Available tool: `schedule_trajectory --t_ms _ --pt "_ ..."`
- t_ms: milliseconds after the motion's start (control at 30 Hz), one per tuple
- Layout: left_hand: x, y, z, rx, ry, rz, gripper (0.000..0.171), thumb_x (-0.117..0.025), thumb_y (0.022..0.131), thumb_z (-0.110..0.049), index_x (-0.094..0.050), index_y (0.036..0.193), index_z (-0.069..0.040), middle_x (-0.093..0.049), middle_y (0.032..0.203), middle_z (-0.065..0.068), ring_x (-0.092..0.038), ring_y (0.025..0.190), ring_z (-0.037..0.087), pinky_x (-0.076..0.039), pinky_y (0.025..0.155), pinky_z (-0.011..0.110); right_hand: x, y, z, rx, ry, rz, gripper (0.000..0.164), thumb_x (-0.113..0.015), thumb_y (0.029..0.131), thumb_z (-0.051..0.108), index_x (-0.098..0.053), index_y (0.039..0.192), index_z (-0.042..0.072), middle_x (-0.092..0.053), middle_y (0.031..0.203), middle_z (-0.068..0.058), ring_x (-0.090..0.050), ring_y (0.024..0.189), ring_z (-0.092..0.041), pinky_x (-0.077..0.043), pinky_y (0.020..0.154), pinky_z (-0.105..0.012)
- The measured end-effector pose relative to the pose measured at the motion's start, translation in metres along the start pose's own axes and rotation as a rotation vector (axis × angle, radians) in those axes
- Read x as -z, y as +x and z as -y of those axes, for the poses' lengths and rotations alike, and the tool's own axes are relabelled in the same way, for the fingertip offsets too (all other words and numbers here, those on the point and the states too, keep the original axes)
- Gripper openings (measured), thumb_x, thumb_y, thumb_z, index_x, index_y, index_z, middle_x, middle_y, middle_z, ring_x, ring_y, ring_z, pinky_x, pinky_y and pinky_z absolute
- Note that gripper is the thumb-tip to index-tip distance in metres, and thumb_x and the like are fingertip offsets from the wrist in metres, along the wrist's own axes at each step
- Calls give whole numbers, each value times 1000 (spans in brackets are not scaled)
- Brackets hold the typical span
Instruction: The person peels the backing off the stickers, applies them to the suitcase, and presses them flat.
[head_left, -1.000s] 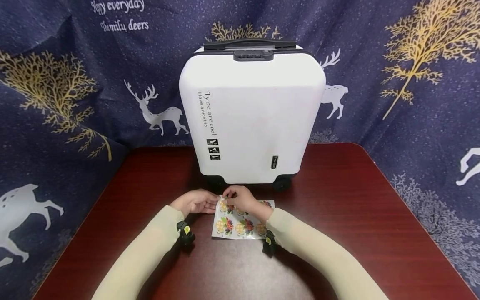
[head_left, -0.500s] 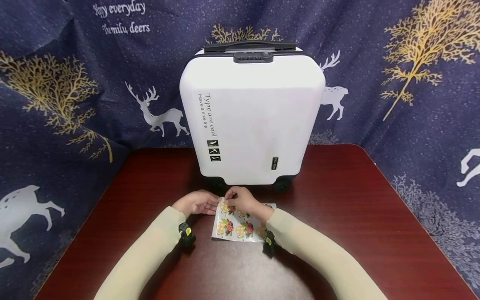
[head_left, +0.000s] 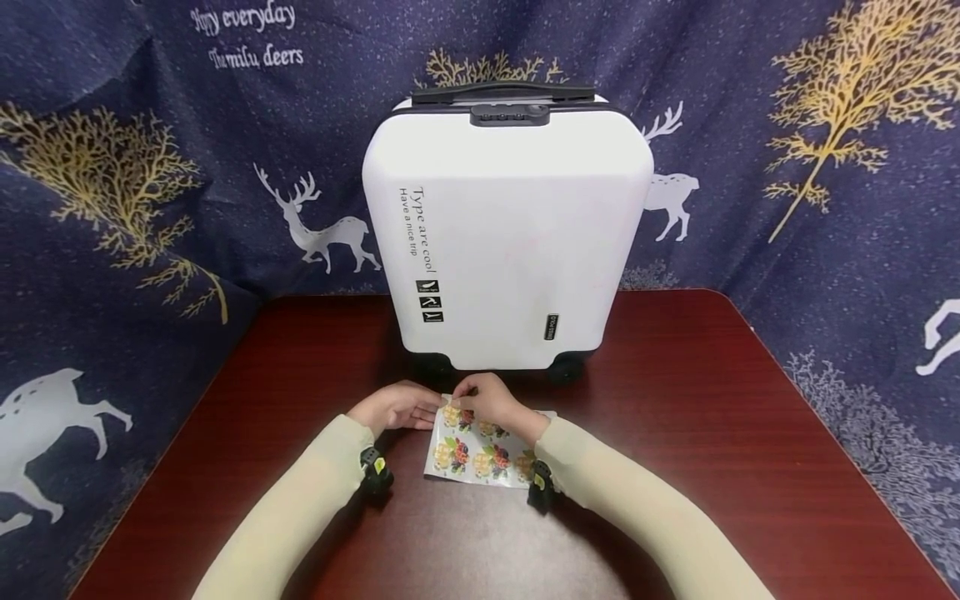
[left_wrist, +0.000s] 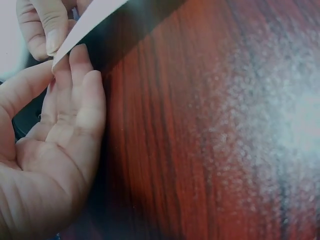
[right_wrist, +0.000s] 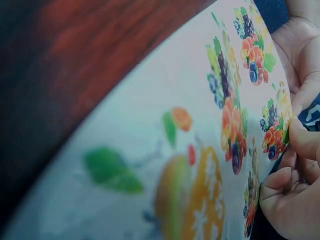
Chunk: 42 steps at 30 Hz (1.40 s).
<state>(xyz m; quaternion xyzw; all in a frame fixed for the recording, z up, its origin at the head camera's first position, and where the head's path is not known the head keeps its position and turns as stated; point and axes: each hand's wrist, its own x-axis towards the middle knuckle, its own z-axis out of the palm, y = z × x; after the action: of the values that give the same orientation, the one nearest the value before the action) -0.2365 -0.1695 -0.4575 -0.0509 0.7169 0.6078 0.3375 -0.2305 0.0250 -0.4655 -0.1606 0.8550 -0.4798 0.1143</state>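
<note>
A white sticker sheet (head_left: 465,475) printed with rows of colourful fruit clusters is held up by its far edge, in front of the suitcase. My left hand (head_left: 405,406) pinches its far left corner; in the left wrist view the thumb (left_wrist: 30,87) and forefinger meet at the sheet's tip, the other fingers stretched out. Right beside it, my right hand (head_left: 487,400) pinches the same edge between thumb and curled fingers. Seen from the right wrist, the sheet (right_wrist: 145,95) bows toward the camera, with the right hand (right_wrist: 295,185) at its far edge. The right forearm covers part of the sheet.
A white suitcase (head_left: 510,242) with black wheels, a top handle and a combination lock stands upright behind the hands. Under everything is a dark red wooden table (head_left: 675,400). A blue cloth (head_left: 315,125) with deer and golden trees hangs behind and at the sides.
Both hands keep their grip at the sheet's far left corner. The sheet's right end and near edge have shifted slightly right and toward me; the view has moved a little.
</note>
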Motion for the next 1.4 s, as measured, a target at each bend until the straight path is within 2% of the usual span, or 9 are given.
schedule_trajectory --t_ms 367,633,900,1133,1400 --pt "-2 4 -1 27 22 -42 10 -58 98 -6 -67 94 -2 -70 78 0 -67 71 8 -57 72 22 3 1 -1 6 -54 -1 9 -71 95 12 -73 95 3 -73 101 -13 -56 79 -12 -46 72 -22" --pt "0 4 0 8 20 -21 6 -58 100 -4 -63 101 0 -69 80 -2 -67 74 7 -58 75 23 5 3 -4 4 -52 40 18 -69 96 7 -72 112 1 -72 105 -15 -64 91 -19 -52 81 -29" --pt "1 2 1 -12 35 6 19 -58 101 -3 -60 116 9 -70 83 -3 -68 77 7 -59 79 24 8 0 1 -33 -135 37 14 -71 95 11 -78 103 2 -77 102 -12 -65 87 -16 -53 78 -26" --pt "-1 0 0 -7 26 -11 14 -59 99 -3 -61 110 6 -71 82 -1 -69 77 7 -60 79 24 9 -1 -3 -8 -168 30 11 -71 95 10 -77 99 1 -77 99 -13 -62 82 -13 -51 74 -25" --pt "-2 -1 0 -22 48 -13 8 -59 98 -2 -62 102 3 -71 81 0 -68 77 7 -60 79 25 10 -1 -6 -37 -114 39 12 -69 97 11 -77 98 2 -75 100 -13 -57 78 -11 -47 71 -21"
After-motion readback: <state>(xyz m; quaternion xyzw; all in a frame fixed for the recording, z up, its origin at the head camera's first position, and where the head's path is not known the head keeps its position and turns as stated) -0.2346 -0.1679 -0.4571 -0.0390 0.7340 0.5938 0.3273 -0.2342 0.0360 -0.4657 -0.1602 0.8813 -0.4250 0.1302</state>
